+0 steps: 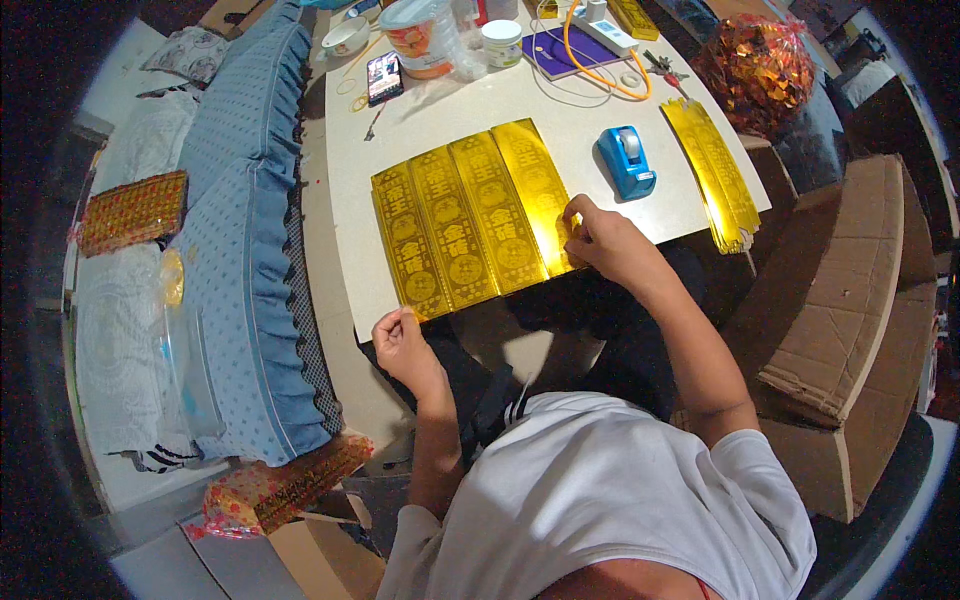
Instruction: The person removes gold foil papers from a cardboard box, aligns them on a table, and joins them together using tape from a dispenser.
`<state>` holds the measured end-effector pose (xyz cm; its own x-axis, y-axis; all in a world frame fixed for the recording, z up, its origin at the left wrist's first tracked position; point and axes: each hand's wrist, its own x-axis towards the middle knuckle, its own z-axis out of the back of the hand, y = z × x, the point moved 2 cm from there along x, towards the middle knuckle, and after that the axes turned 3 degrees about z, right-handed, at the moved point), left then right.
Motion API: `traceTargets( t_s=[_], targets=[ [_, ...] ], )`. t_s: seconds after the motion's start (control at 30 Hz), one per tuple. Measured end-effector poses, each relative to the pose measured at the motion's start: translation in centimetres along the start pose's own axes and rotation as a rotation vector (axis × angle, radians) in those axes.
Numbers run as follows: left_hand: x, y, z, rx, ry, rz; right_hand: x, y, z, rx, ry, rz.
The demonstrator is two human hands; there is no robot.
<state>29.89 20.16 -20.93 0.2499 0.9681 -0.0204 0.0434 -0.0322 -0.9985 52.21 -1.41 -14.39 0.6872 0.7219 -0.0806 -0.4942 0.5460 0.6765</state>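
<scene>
Spread on the white table is a sheet of shiny gold foil paper (480, 215), made up of several embossed strips side by side. My left hand (408, 352) has its thumb and fingers pinched at the sheet's near left corner. At the right edge, my right hand (607, 240) is closed with bent fingers on the foil, whose far side its fingertips partly hide. A blue tape dispenser (627, 163) stands just beyond my right hand. Further right, a stack of narrow gold strips (712, 175) lies along the table's edge, fanned at its near end.
At the table's back are a phone (384, 80), a plastic tub (418, 40), a white jar (502, 44), a power strip (606, 30) with an orange cable, and keys (664, 70). Cardboard boxes (830, 300) flank my right; a blue-covered couch (235, 250) runs along the left.
</scene>
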Motion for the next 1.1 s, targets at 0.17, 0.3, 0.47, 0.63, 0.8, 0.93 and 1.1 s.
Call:
traceTargets(
  t_s=[0.17,0.3,0.47,0.63,0.8,0.93,1.1],
  targets=[
    [0.4,0.2,0.1,0.106,0.031,-0.052,-0.1,1.0,0.5,-0.235,0.001,-0.052],
    [0.9,0.3,0.2,0.244,0.076,-0.116,-0.2,0.7,0.7,-0.299,0.008,-0.005],
    [1.0,0.5,0.3,0.314,0.091,-0.141,0.1,0.3,0.5,-0.345,0.006,0.073],
    [1.3,1.0,0.6,0.34,0.126,-0.204,0.2,0.6,0.1,-0.452,-0.001,0.063],
    [1.9,0.2,0.5,0.176,0.132,-0.011,0.0,0.2,-0.7,-0.524,-0.062,0.118],
    [2.0,0.1,0.5,0.082,0.17,-0.008,-0.3,0.5,-0.8,-0.495,-0.108,0.107],
    [2.1,0.2,0.4,0.083,0.201,0.025,0.0,-0.1,-0.8,-0.476,-0.086,0.032]
  ],
)
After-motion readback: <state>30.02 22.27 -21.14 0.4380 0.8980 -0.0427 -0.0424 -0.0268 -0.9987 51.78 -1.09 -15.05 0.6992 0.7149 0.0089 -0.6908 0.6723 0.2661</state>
